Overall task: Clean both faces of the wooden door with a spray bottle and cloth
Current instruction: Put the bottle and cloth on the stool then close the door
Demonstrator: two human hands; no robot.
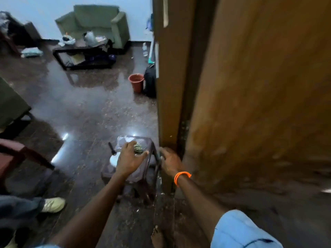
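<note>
1. At the far left edge, a shoe [53, 204] and a dark trouser leg of another person rest on the glossy dark floor [86, 111].
2. Further back stands a green armchair [96, 22], with a low dark surface [80, 51] in front of it carrying bags and clutter.
3. Low in the middle, a translucent plastic stool [136, 174] sits just beside the door frame; its seat carries a white spray bottle [114, 158] with a dark nozzle, a plastic bag and a bunched greenish cloth [138, 148].
4. The left hand [129, 159] reaches over the stool, its fingers [128, 144] loosely spread and touching the cloth; no firm grip on it shows.
5. A reddish bucket [137, 83] stands on the floor further back, near the frame.
6. The right hand [171, 162], with an orange band [180, 177] on its wrist, curls its fingers [163, 151] round the stool's dark right edge.
7. The wooden door [259, 86] fills the right side, standing open, its worn brown face near the camera, apart from both hands.
8. A light blue sleeve [238, 230] shows at the lower right.
</note>
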